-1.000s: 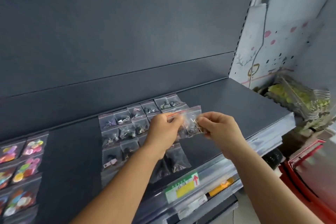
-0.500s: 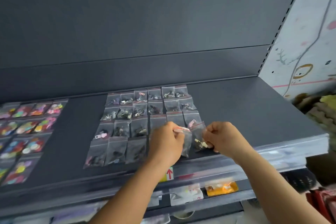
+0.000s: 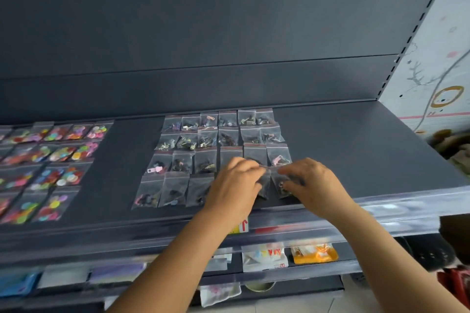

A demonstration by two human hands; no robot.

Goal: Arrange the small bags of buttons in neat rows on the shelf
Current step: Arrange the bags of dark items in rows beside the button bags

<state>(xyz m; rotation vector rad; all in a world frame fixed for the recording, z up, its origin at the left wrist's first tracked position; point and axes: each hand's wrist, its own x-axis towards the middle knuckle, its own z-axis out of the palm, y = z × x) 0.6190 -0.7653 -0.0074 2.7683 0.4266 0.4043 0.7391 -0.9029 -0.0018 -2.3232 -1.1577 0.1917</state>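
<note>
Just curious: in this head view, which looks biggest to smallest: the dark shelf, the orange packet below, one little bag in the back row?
1. dark shelf
2. orange packet, though it is nearer the camera
3. back-row bag

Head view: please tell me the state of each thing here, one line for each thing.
Left hand: curled, its grip pinches a bag's top.
Right hand: curled, its grip holds a bag.
Bags in the hands: low over the front row; whether they lie flat cannot be told.
Dark-button bags: flat, in neat rows.
Colourful-button bags: flat, in rows.
Shelf: bare on the right.
</note>
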